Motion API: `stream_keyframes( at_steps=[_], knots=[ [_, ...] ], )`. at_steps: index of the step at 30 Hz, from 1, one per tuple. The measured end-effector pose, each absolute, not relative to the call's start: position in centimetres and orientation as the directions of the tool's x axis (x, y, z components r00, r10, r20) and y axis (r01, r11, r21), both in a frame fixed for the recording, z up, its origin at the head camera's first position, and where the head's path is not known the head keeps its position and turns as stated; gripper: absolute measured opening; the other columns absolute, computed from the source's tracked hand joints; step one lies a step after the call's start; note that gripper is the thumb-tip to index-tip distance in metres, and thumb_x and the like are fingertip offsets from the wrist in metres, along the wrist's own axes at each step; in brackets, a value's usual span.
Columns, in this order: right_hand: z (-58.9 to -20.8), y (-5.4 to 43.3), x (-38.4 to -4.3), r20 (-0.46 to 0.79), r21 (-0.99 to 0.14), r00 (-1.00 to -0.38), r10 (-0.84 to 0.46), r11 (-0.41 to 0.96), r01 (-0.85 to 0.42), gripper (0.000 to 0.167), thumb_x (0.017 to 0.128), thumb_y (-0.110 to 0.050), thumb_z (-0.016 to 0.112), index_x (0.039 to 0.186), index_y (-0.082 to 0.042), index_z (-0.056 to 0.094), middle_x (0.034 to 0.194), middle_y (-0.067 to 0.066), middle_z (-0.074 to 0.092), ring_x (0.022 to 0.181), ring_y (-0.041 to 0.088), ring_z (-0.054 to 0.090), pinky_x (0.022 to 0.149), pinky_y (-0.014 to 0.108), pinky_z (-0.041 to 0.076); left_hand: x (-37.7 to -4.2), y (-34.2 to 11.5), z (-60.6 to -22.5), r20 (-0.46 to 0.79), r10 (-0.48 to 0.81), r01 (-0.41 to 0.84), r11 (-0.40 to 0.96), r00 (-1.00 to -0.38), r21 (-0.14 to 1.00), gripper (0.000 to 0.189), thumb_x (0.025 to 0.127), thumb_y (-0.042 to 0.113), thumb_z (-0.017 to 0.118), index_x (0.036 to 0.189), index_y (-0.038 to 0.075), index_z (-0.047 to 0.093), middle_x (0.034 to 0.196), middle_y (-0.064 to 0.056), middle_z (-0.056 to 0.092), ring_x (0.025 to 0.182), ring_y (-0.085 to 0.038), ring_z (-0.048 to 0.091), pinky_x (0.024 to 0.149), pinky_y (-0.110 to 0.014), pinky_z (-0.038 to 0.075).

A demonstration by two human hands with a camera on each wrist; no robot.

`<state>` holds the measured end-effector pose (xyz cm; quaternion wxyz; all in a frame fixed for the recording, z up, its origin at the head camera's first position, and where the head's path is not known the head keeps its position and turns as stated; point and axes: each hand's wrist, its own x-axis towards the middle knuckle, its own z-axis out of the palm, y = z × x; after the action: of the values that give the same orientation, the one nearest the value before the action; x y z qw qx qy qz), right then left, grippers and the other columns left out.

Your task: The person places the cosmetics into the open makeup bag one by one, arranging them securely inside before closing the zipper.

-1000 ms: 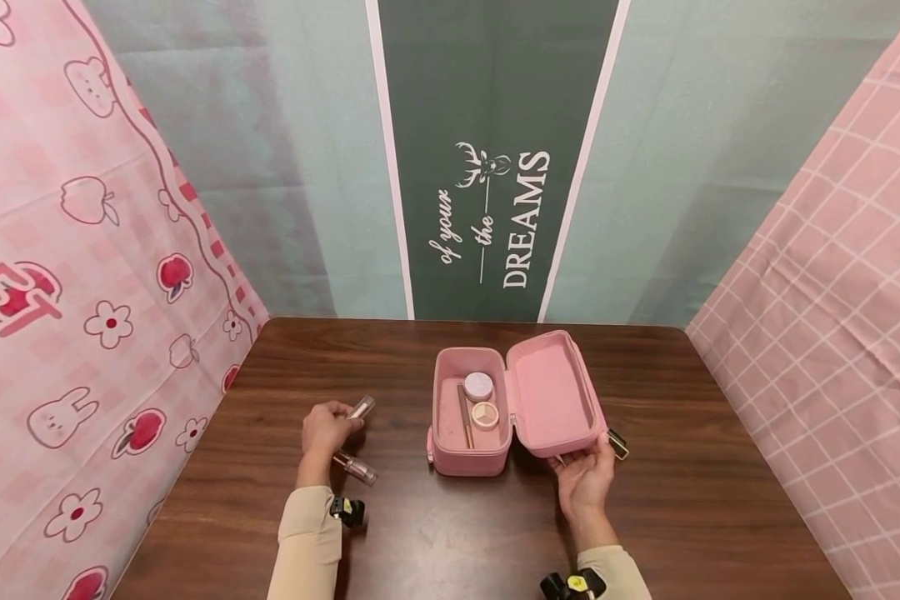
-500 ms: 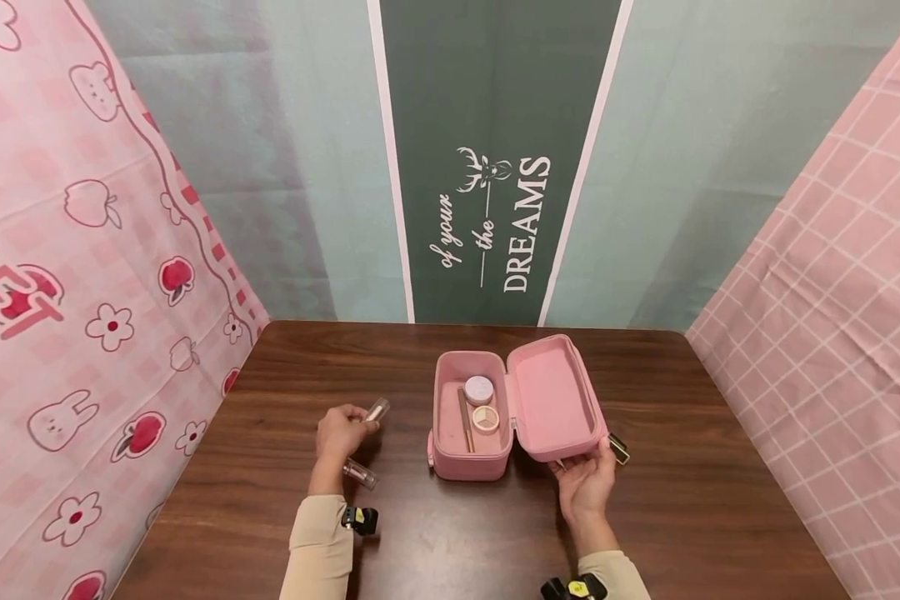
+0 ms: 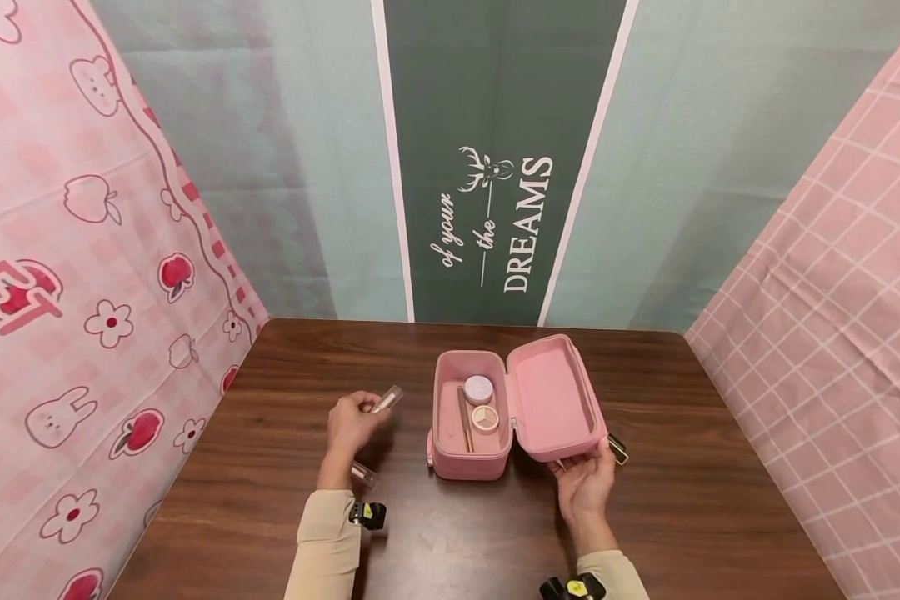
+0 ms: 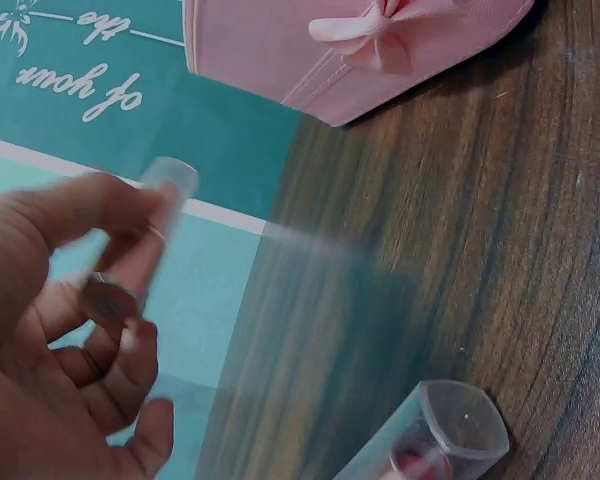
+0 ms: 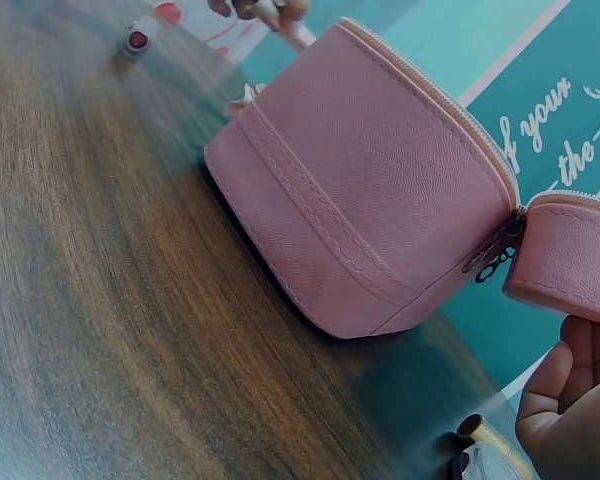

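Between the fingers of my left hand [image 3: 354, 423] is a slim tube with a clear cap [image 3: 388, 400], held above the table to the left of the pink case. The left wrist view shows its pinkish body and metallic end, somewhat blurred. Below that hand lies a lipstick with a clear cap [image 4: 450, 430], red showing inside. The pink cosmetic case [image 3: 471, 465] stands unzipped, its lid [image 3: 555, 400] folded out to the right. My right hand [image 3: 587, 483] grips the lid's near corner from below. Inside are a white-topped round jar [image 3: 478, 389], a three-part round compact [image 3: 485, 418] and a slim brown pencil [image 3: 465, 421].
A gold-and-black tube [image 3: 617, 450] lies beside my right hand, partly behind the lid. In the right wrist view, a gold tube end [image 5: 475, 428] shows beneath that hand. Printed cloths hang behind the wooden table [image 3: 450, 542] and on both sides.
My left hand has moved right and slightly away from me, toward the case, carrying the clear-capped tube. My right hand and the lid have stayed in place.
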<state>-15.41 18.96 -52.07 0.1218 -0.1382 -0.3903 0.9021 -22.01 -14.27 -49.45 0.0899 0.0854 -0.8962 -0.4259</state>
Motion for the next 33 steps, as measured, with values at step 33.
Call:
stream_keyframes(
  at_steps=[33],
  knots=[
    [-52.1, 19.0, -15.3, -0.147, -0.728, -0.933, 0.329, -0.674, -0.123, 0.043, 0.096, -0.049, 0.031, 0.112, -0.014, 0.049, 0.094, 0.004, 0.057, 0.081, 0.015, 0.056, 0.069, 0.033, 0.043, -24.6, -9.9, -47.0, 0.262, -0.138, 0.155, 0.522, -0.955, 0.839, 0.02, 0.065, 0.014, 0.077, 0.083, 0.01, 0.07, 0.074, -0.001, 0.054, 0.069, -0.016, 0.049, 0.061, -0.031, 0.04]
  ],
)
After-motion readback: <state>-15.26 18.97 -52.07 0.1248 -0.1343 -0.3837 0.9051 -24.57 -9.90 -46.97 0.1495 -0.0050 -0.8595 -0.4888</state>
